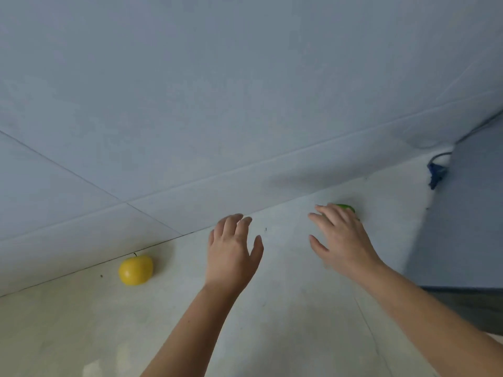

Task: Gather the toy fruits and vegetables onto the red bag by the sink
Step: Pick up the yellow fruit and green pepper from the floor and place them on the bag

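A yellow toy apple (135, 269) with a short dark stem sits on the pale countertop (272, 322) close to the tiled wall, at the left. A green toy (345, 207) lies near the wall at the right, mostly hidden behind my right hand (341, 238). That hand hovers over it with fingers spread; whether it touches the toy I cannot tell. My left hand (232, 250) is held above the counter in the middle, fingers apart, holding nothing. The red bag and the sink are out of view.
A pale tiled wall (217, 104) rises behind the counter. At the far right a blue object (436, 174) with a cable hangs near the corner. The counter's right edge drops to a dark area (468, 306).
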`<action>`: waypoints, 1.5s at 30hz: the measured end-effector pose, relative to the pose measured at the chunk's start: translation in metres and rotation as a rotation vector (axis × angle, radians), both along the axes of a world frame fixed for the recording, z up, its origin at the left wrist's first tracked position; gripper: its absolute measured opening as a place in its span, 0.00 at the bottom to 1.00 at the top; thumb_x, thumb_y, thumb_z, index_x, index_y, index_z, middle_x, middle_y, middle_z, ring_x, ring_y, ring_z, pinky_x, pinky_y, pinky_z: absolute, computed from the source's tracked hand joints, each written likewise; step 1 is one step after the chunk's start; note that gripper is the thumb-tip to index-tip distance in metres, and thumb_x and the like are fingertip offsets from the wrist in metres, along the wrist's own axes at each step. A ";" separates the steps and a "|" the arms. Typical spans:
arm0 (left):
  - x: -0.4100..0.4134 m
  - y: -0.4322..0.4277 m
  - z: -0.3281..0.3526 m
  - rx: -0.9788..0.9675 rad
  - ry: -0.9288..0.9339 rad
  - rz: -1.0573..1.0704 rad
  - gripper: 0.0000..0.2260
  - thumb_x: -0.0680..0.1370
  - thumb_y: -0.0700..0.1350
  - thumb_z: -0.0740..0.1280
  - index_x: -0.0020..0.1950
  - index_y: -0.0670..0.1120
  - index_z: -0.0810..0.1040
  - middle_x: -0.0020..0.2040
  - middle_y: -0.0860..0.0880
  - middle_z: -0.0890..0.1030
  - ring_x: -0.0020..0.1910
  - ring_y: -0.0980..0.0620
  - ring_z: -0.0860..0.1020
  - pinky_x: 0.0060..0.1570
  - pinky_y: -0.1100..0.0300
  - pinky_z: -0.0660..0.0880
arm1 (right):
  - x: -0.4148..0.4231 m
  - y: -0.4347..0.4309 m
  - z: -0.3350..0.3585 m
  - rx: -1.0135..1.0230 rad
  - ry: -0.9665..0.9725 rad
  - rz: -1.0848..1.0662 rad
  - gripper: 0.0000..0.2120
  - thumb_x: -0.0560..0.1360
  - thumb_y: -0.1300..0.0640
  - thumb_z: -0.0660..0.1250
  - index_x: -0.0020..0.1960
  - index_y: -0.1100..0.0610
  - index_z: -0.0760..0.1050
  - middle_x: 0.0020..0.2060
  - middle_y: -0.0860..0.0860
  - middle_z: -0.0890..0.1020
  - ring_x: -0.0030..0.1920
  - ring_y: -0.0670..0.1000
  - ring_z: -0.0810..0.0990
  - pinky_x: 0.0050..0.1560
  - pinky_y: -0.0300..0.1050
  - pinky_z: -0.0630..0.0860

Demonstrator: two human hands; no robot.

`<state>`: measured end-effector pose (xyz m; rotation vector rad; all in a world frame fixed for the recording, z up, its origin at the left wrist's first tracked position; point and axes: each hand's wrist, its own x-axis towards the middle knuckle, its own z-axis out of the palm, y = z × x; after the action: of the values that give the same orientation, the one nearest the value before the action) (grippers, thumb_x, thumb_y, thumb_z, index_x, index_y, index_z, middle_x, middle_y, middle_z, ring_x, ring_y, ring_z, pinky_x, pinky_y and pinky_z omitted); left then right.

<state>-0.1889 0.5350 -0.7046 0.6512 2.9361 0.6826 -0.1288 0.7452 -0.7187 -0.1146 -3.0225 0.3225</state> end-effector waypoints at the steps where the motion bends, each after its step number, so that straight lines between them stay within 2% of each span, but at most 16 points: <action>1: -0.002 0.009 -0.015 0.014 -0.024 -0.010 0.20 0.72 0.53 0.56 0.54 0.41 0.78 0.52 0.44 0.80 0.52 0.41 0.76 0.51 0.51 0.72 | -0.004 0.009 -0.018 0.016 -0.009 -0.006 0.22 0.67 0.48 0.56 0.50 0.61 0.78 0.49 0.58 0.80 0.51 0.61 0.78 0.50 0.57 0.75; 3: -0.005 0.023 -0.044 0.035 -0.071 -0.028 0.22 0.72 0.54 0.55 0.55 0.42 0.78 0.52 0.44 0.79 0.52 0.42 0.76 0.51 0.51 0.71 | -0.011 0.028 -0.052 0.030 -0.034 -0.031 0.22 0.65 0.47 0.57 0.48 0.62 0.78 0.46 0.59 0.81 0.47 0.61 0.79 0.47 0.56 0.76; 5: -0.006 0.033 -0.072 0.023 -0.088 -0.049 0.23 0.71 0.54 0.55 0.55 0.42 0.78 0.52 0.45 0.79 0.52 0.42 0.76 0.51 0.51 0.71 | -0.014 0.047 -0.083 0.019 -0.087 -0.071 0.21 0.62 0.49 0.64 0.47 0.63 0.79 0.44 0.61 0.81 0.45 0.63 0.80 0.46 0.58 0.75; 9: -0.009 0.046 -0.112 0.007 -0.107 -0.080 0.25 0.71 0.56 0.53 0.57 0.42 0.77 0.54 0.45 0.79 0.54 0.43 0.75 0.53 0.51 0.70 | -0.016 0.078 -0.129 -0.024 -0.128 -0.131 0.23 0.60 0.56 0.77 0.52 0.62 0.77 0.48 0.61 0.80 0.49 0.64 0.78 0.50 0.59 0.72; 14: -0.009 0.061 -0.137 0.014 -0.117 -0.100 0.26 0.71 0.57 0.53 0.58 0.42 0.77 0.56 0.46 0.78 0.56 0.44 0.74 0.54 0.52 0.69 | -0.018 0.098 -0.153 -0.080 -0.143 -0.228 0.26 0.63 0.52 0.74 0.59 0.57 0.74 0.57 0.58 0.76 0.59 0.61 0.70 0.56 0.54 0.66; 19: 0.006 0.065 -0.145 0.003 -0.145 -0.128 0.24 0.73 0.55 0.55 0.59 0.42 0.76 0.57 0.46 0.78 0.57 0.44 0.74 0.56 0.53 0.69 | -0.020 0.107 -0.161 -0.143 -0.187 -0.286 0.28 0.64 0.53 0.74 0.62 0.55 0.72 0.60 0.56 0.72 0.60 0.61 0.67 0.56 0.53 0.68; 24: 0.008 0.065 -0.148 -0.042 -0.153 -0.165 0.21 0.73 0.53 0.58 0.61 0.42 0.75 0.59 0.46 0.77 0.59 0.45 0.73 0.57 0.53 0.67 | -0.020 0.104 -0.176 -0.281 -0.210 -0.388 0.29 0.65 0.56 0.73 0.64 0.52 0.69 0.63 0.55 0.67 0.61 0.60 0.64 0.51 0.52 0.71; 27: 0.010 0.063 -0.146 -0.061 -0.195 -0.216 0.20 0.75 0.52 0.60 0.64 0.44 0.73 0.62 0.48 0.74 0.61 0.47 0.70 0.60 0.57 0.65 | -0.019 0.096 -0.182 -0.330 -0.174 -0.411 0.28 0.65 0.56 0.73 0.63 0.52 0.70 0.63 0.56 0.67 0.59 0.61 0.64 0.50 0.52 0.72; 34: 0.002 0.041 -0.129 -0.051 -0.204 -0.351 0.19 0.76 0.50 0.63 0.66 0.46 0.70 0.65 0.50 0.72 0.64 0.51 0.67 0.61 0.63 0.61 | -0.018 0.065 -0.168 -0.399 -0.097 -0.315 0.27 0.65 0.55 0.73 0.63 0.51 0.71 0.59 0.54 0.69 0.57 0.57 0.66 0.49 0.48 0.70; 37: -0.009 0.015 -0.118 -0.084 -0.174 -0.409 0.20 0.75 0.52 0.63 0.65 0.45 0.72 0.63 0.49 0.73 0.63 0.50 0.70 0.61 0.60 0.63 | -0.019 0.043 -0.157 -0.419 -0.101 -0.220 0.28 0.65 0.55 0.73 0.63 0.50 0.71 0.59 0.52 0.69 0.57 0.55 0.67 0.50 0.48 0.71; 40: -0.018 -0.018 -0.111 -0.098 -0.123 -0.423 0.23 0.73 0.56 0.58 0.62 0.45 0.74 0.60 0.49 0.76 0.59 0.49 0.73 0.57 0.59 0.66 | -0.023 0.016 -0.143 -0.424 -0.103 -0.086 0.28 0.64 0.54 0.73 0.63 0.50 0.71 0.59 0.52 0.69 0.57 0.55 0.68 0.50 0.51 0.73; 45: -0.027 -0.077 -0.115 -0.081 -0.071 -0.332 0.21 0.72 0.55 0.59 0.58 0.45 0.76 0.57 0.49 0.78 0.55 0.49 0.75 0.55 0.56 0.71 | -0.037 -0.034 -0.119 -0.424 -0.095 0.074 0.27 0.64 0.54 0.73 0.62 0.50 0.72 0.58 0.52 0.70 0.56 0.54 0.69 0.50 0.51 0.74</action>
<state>-0.2155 0.4576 -0.8196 1.0473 2.6798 0.5361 -0.1654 0.7115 -0.8374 -0.0501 -3.0029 0.9865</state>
